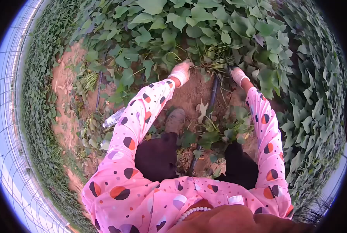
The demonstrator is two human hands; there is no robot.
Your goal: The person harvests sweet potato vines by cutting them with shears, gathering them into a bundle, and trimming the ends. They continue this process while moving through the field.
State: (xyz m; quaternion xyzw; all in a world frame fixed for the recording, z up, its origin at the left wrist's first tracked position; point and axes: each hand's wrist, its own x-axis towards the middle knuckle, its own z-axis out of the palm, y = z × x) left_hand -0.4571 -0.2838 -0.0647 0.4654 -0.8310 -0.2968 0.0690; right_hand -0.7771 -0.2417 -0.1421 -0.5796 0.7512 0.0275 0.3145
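My left hand (182, 70), in a pale glove, reaches into the near edge of leafy sweet potato vines (177, 23). Its fingers look closed around some of the vines, though leaves partly cover them. Between my hands lies a bunch of pale green stems (217, 64) close to the soil. Just right of this bunch is my right hand (239, 75), also gloved, with its fingers curled. Something dark shows at those fingers, too small and shaded to name. Leaves hide part of the right fingertips.
A dark drip hose (214, 88) runs along the brown soil between my arms. On the left lies a clear plastic bottle (113, 117). My shoe (175, 121) stands on the soil among loose leaves. A wire fence (6, 116) curves along the far left; dense vines (317, 97) cover the right.
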